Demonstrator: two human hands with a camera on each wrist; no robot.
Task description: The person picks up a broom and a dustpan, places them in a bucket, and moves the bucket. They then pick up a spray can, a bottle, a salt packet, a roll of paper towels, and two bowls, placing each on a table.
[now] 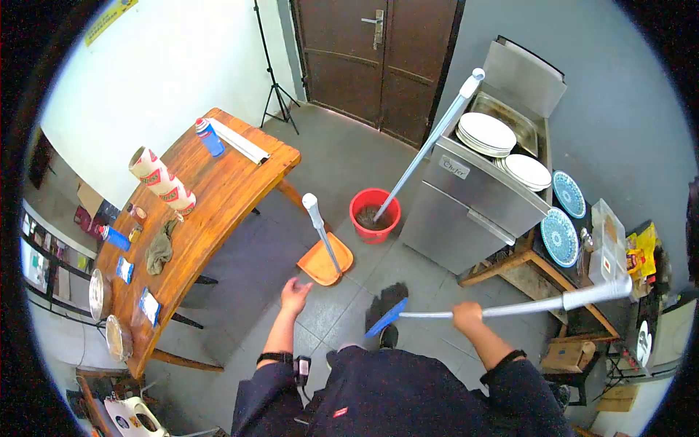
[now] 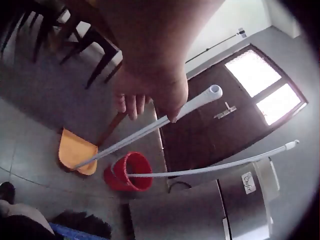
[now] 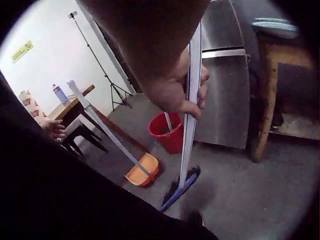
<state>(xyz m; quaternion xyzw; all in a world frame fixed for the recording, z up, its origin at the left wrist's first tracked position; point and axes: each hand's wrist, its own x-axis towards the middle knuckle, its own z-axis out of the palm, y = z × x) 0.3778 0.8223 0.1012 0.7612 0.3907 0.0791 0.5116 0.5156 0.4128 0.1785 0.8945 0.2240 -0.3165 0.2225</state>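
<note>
My right hand [image 1: 468, 317] grips the pale handle of a broom [image 1: 502, 311]; its blue head [image 1: 386, 317] with dark bristles is down at the floor near my feet. In the right wrist view the fingers of that hand [image 3: 182, 90] curl round the handle [image 3: 190, 130]. My left hand [image 1: 294, 297] holds nothing, its fingers relaxed, just short of the orange dustpan [image 1: 314, 264]. The dustpan's grey handle [image 1: 314, 207] stands upright, apart from that hand. A red bucket [image 1: 373, 234] behind holds a long-handled mop [image 1: 429, 142] leaning on the steel unit.
At left is a wooden table [image 1: 211, 197] with a patterned roll [image 1: 162, 180], spray cans and a cloth [image 1: 159, 249]. The steel unit [image 1: 451, 211] at right carries white plates [image 1: 486, 133]. Blue plates [image 1: 559, 237] lie beside it. A tripod [image 1: 274, 87] stands near the brown door [image 1: 342, 58].
</note>
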